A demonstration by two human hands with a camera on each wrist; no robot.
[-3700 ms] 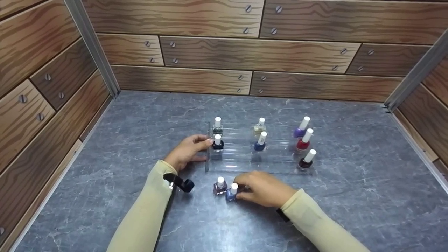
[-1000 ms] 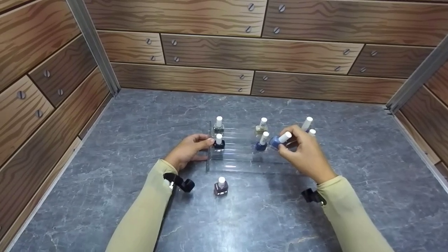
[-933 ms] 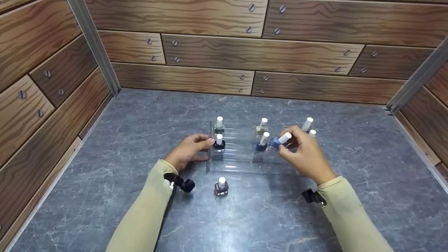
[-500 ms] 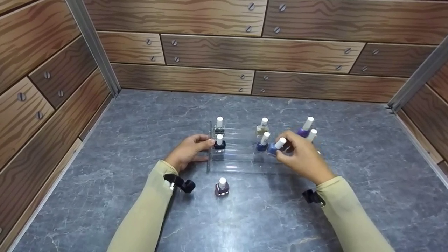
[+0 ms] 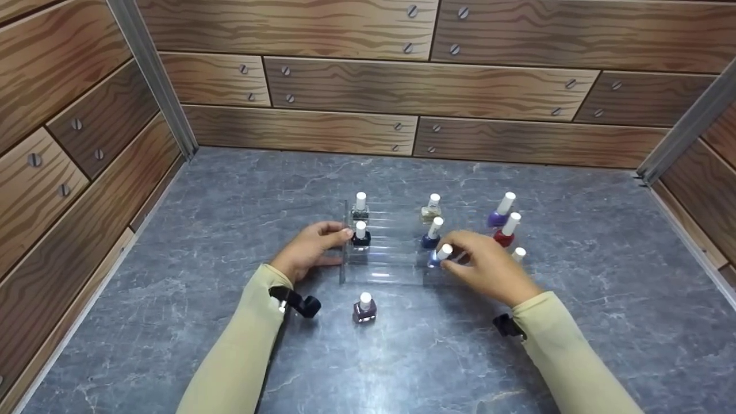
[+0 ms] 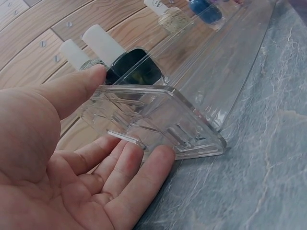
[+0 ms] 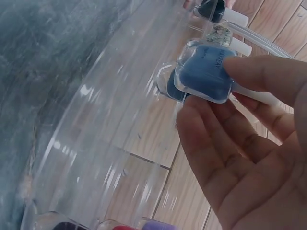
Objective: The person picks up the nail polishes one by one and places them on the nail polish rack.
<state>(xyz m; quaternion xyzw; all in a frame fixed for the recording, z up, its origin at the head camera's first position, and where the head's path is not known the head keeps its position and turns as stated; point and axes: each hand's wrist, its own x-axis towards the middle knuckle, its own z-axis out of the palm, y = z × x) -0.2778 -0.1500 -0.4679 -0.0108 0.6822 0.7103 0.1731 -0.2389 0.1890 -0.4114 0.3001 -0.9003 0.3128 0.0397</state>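
Note:
My left hand [image 5: 310, 248] steadies the left end of a clear stepped display rack [image 6: 158, 120], thumb at the top edge and fingers against the side panel. Beside that thumb stands a very dark nail polish bottle [image 6: 136, 67]. Over the rack's front step, my right hand [image 5: 489, 267] pinches a light blue nail polish bottle [image 7: 206, 72] between thumb and fingers, its white cap up and tilted right. Just behind it sits a dark blue bottle [image 5: 429, 240] on the middle step. On the table before the rack stands a plum bottle [image 5: 364, 310].
Green glitter [image 5: 360, 213], pale glitter [image 5: 430, 214] and purple [image 5: 498, 218] bottles line the back step. A red bottle [image 5: 504, 237] is at right; below it a white cap [image 5: 519, 254] shows, its bottle hidden by my right hand. Wood-patterned walls [image 5: 368, 86] enclose the grey marbled table [image 5: 259, 184].
My right hand took the light blue bottle from beside the plum one, carried it up to the rack's right side, then moved left and down to the front step. My left hand stays put.

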